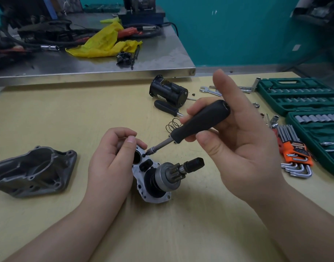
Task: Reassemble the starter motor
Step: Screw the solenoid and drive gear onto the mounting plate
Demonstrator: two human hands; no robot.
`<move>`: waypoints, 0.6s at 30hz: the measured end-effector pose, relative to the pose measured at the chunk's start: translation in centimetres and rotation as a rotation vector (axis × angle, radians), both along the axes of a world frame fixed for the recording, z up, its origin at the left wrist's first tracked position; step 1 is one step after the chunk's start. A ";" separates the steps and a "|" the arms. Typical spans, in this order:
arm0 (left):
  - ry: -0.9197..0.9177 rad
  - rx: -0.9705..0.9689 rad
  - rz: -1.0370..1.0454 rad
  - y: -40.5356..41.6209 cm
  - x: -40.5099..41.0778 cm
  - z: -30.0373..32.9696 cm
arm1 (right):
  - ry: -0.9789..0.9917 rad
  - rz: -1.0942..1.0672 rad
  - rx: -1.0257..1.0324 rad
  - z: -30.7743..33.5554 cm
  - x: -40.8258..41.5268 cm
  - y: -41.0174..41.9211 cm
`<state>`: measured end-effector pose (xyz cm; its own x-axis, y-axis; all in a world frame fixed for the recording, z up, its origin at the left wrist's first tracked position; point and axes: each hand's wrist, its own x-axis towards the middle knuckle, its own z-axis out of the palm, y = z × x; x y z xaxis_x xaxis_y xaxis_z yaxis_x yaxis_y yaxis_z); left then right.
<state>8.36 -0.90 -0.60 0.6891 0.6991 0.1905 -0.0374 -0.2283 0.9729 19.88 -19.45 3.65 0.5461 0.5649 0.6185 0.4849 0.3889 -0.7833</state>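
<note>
Driving a screw into the starter's gear housing plate

The left hand (113, 159) grips the upper end of the gear housing plate (151, 186) standing on the tan table (49, 114); the right hand (236, 148), higher and to the right, curls its fingers round the screwdriver (196, 122). Its shaft slopes down-left, tip on a screw (145, 153) just beside the left fingertips. The pinion (179, 170) points right. A teal-walled workshop lies behind.

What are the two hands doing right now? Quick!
Left hand: grips the starter motor assembly, steadying it on the table.
Right hand: holds the black-handled screwdriver, with its tip at a screw on the assembly.
</note>
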 end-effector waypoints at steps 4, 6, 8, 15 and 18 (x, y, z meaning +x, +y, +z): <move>-0.015 -0.019 -0.008 -0.1 0.0 0.0 | -0.005 -0.037 0.016 -0.1 -0.4 0.3; -0.026 -0.024 -0.011 -0.1 0.0 0.1 | 0.007 -0.029 0.026 0.0 -0.3 0.2; -0.029 -0.022 -0.016 -0.1 0.0 0.2 | 0.012 -0.039 0.026 0.2 -0.2 0.2; -0.023 -0.019 -0.030 -0.3 0.1 0.5 | 0.049 -0.103 0.068 1.1 -0.6 0.3; -0.013 -0.019 -0.030 -0.4 0.1 0.6 | 0.058 -0.116 0.090 1.2 -0.8 0.4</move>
<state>8.42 -1.32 0.01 0.7074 0.6820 0.1860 -0.0561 -0.2081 0.9765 19.03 -19.01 4.85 0.6409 0.4400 0.6290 0.4851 0.4029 -0.7761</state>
